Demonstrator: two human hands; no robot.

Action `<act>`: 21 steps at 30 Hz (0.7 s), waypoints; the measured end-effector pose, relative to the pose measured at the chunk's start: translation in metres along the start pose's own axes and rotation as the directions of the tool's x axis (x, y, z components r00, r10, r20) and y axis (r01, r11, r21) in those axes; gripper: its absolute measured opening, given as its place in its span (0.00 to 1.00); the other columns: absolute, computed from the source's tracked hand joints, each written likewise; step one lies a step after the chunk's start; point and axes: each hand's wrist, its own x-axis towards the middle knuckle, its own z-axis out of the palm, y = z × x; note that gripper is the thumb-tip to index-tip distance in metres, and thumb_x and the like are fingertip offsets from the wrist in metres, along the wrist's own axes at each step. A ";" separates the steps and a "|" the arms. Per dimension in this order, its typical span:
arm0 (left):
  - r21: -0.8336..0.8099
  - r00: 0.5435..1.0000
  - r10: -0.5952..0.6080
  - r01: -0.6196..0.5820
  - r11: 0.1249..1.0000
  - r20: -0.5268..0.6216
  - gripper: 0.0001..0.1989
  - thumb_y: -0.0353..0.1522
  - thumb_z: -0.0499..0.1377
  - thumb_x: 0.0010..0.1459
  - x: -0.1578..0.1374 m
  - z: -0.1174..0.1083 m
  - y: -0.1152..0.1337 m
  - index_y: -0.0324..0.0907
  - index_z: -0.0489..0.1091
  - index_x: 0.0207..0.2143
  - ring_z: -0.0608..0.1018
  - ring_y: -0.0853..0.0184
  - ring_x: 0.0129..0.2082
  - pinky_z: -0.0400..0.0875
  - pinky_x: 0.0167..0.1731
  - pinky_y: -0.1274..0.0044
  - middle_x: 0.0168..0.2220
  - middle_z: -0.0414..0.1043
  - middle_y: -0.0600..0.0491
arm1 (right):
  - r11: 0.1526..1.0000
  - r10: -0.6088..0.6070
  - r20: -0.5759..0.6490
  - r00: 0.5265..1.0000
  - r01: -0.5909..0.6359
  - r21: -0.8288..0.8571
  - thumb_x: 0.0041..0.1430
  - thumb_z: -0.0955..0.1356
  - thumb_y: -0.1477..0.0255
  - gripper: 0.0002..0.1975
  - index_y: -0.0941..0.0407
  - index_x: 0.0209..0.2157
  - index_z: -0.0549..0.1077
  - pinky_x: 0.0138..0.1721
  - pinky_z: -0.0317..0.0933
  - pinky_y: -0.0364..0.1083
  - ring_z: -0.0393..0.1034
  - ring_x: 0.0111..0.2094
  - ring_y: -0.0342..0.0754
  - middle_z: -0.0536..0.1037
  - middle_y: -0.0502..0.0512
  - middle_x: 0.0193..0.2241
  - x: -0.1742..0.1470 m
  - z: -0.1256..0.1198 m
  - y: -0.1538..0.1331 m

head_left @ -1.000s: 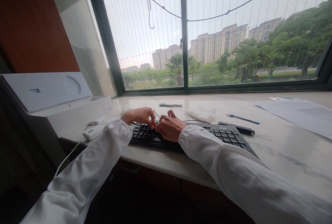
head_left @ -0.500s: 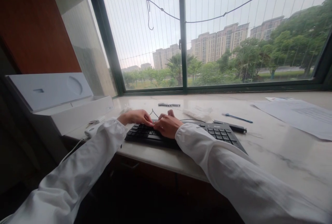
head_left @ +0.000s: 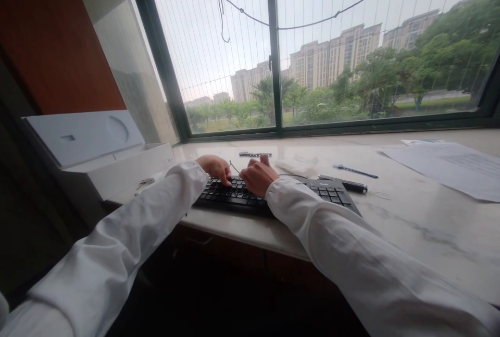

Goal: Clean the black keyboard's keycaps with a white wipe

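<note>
A black keyboard (head_left: 230, 199) lies along the front edge of the marble-patterned counter. Over its upper left keys, my left hand (head_left: 216, 167) is curled closed, with one digit pointing down and touching the keys. Whether anything is inside it is hidden. Just to the right, my right hand (head_left: 258, 176) is closed above the middle of the keyboard, its knuckles raised. A thin dark wire (head_left: 235, 168) sticks up beside its fingertips; I cannot tell whether the fingers grip it. The keyboard's number pad (head_left: 332, 192) shows beyond my right sleeve.
Behind the keyboard lie a narrow strip with a row of small pieces (head_left: 254, 154) and a crumpled clear plastic bag (head_left: 299, 165). To the right are a blue pen-like stick (head_left: 357, 171), a black-handled tool (head_left: 354, 186) and paper sheets (head_left: 449, 167). An open white box (head_left: 117, 170) stands left.
My left hand has drawn apart from the right fingertips, and its pointing digit now touches the keys. The right hand has stayed over the middle keys. The view has shifted slightly.
</note>
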 end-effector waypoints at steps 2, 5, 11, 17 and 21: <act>0.006 0.999 -0.006 0.006 1.000 0.036 0.29 0.46 0.74 0.21 0.002 -0.002 0.003 0.42 0.60 0.18 0.49 0.76 0.16 0.42 0.20 0.77 0.13 0.49 0.63 | 1.000 0.009 0.018 1.000 -0.009 -0.011 0.60 0.61 0.73 0.16 0.55 0.25 0.77 0.46 0.40 0.54 0.64 0.35 0.49 0.75 0.56 0.22 -0.001 0.001 0.001; 0.019 0.997 -0.016 0.015 1.000 0.075 0.29 0.46 0.74 0.20 0.004 -0.004 0.006 0.42 0.60 0.17 0.49 0.75 0.17 0.43 0.20 0.77 0.13 0.48 0.62 | 1.000 0.022 0.034 0.999 -0.022 -0.015 0.61 0.61 0.74 0.16 0.55 0.25 0.77 0.46 0.41 0.54 0.64 0.34 0.49 0.75 0.56 0.23 -0.001 0.000 0.001; 0.154 0.997 -0.034 0.024 0.988 0.066 0.27 0.45 0.74 0.22 0.006 -0.008 0.013 0.42 0.62 0.16 0.51 0.74 0.16 0.45 0.19 0.77 0.12 0.49 0.62 | 1.000 0.025 0.036 0.999 -0.024 -0.014 0.59 0.61 0.75 0.15 0.55 0.25 0.77 0.47 0.40 0.55 0.64 0.35 0.49 0.76 0.57 0.24 -0.002 0.001 0.003; 0.271 0.999 -0.046 0.050 0.961 -0.022 0.25 0.41 0.75 0.21 0.009 -0.013 0.025 0.41 0.64 0.16 0.57 0.73 0.18 0.51 0.21 0.78 0.13 0.55 0.60 | 0.999 0.031 0.033 0.999 -0.030 -0.019 0.60 0.61 0.75 0.16 0.56 0.26 0.77 0.46 0.42 0.55 0.64 0.36 0.50 0.76 0.58 0.24 -0.002 0.002 0.003; 0.303 1.000 0.009 -0.006 0.953 -0.008 0.25 0.40 0.74 0.21 0.007 -0.013 0.023 0.41 0.62 0.15 0.55 0.74 0.17 0.48 0.20 0.78 0.13 0.55 0.61 | 0.999 0.025 0.039 0.999 -0.024 -0.026 0.59 0.62 0.75 0.14 0.56 0.25 0.77 0.46 0.42 0.55 0.65 0.35 0.49 0.76 0.58 0.24 -0.002 0.001 0.004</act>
